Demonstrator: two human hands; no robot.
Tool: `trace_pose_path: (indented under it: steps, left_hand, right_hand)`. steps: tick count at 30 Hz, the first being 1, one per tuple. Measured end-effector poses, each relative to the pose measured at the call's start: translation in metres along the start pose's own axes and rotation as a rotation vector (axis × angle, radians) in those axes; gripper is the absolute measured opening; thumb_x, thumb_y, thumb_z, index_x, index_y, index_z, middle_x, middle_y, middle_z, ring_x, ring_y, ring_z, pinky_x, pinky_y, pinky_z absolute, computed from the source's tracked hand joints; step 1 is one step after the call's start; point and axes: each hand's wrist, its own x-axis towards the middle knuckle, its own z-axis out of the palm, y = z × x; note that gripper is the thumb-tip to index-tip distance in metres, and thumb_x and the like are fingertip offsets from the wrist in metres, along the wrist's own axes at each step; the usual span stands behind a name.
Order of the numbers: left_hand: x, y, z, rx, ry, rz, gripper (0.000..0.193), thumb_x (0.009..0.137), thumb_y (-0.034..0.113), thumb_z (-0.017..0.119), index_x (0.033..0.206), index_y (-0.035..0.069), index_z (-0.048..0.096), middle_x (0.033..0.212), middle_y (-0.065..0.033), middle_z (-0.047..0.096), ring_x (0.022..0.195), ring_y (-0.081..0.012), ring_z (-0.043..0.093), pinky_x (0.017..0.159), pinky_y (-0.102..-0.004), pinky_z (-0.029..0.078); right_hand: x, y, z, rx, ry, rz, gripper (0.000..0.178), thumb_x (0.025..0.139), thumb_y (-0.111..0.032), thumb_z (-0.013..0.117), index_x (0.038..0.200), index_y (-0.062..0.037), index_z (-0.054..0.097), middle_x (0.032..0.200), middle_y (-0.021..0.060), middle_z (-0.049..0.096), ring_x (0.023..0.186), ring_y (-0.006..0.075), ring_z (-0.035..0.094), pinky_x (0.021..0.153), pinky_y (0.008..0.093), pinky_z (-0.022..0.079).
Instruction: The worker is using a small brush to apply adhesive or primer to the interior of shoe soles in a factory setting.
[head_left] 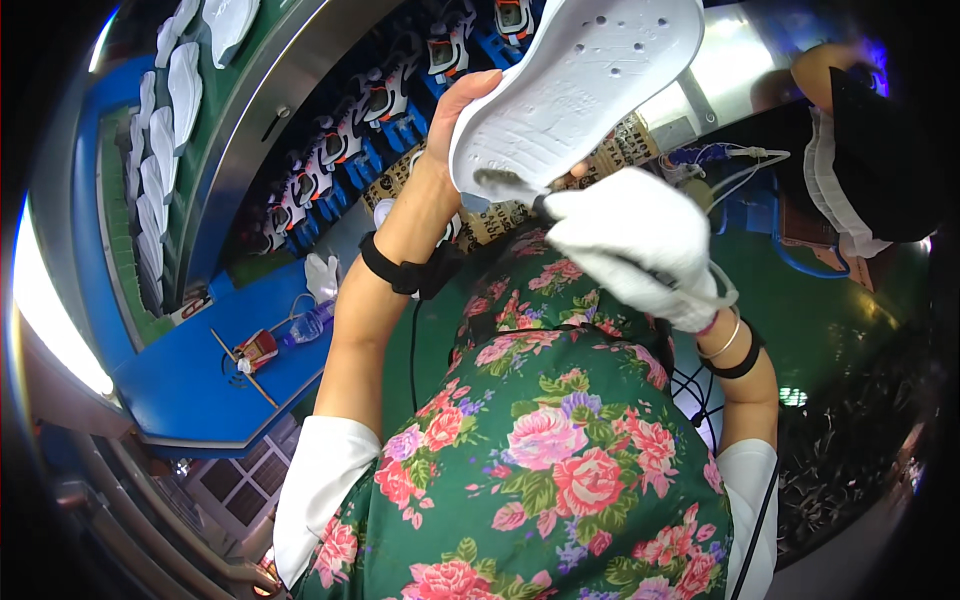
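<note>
A white shoe sole is held up at a tilt in front of me, its flat face with small holes turned toward me. My bare left hand grips it by the left edge, near the rounded lower end; most fingers are hidden behind it. My right hand, in a white glove, is closed round the handle of a small brush. The dark bristles touch the lower end of the sole's face. The glove is slightly blurred and hides most of the handle.
Several white-and-orange shoe uppers stand in a row behind blue fixtures. White soles lie on a green belt at left. A blue table carries a red container and a bottle. Another person is at far right.
</note>
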Motion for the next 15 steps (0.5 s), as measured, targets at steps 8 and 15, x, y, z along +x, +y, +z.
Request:
trace_pose_path:
  steps: [8,15]
  left_hand:
    - [0.014,-0.001,-0.006,-0.007,-0.081,0.080,0.087,0.092,0.063,0.043,0.152,0.001,0.033,0.138,-0.0353,0.044,0.096,-0.0405,0.058,0.073,-0.0488,0.050]
    - [0.019,-0.011,0.003,-0.205,-0.032,0.126,0.083,0.093,0.061,0.037,0.148,-0.002,0.038,0.130,-0.0323,0.052,0.097,-0.0411,0.062,0.085,-0.0532,0.054]
  right_hand:
    - [-0.001,0.004,0.006,0.232,0.093,0.297,0.016,0.079,0.002,0.077,0.094,-0.0026,0.075,0.088,0.0081,0.072,0.080,0.0123,0.070,0.071,0.0257,0.056]
    - [-0.007,0.012,-0.001,1.184,0.401,0.818,0.016,0.083,0.006,0.063,0.097,0.0022,0.070,0.108,0.0228,0.071,0.068,0.0148,0.062,0.068,0.0265,0.053]
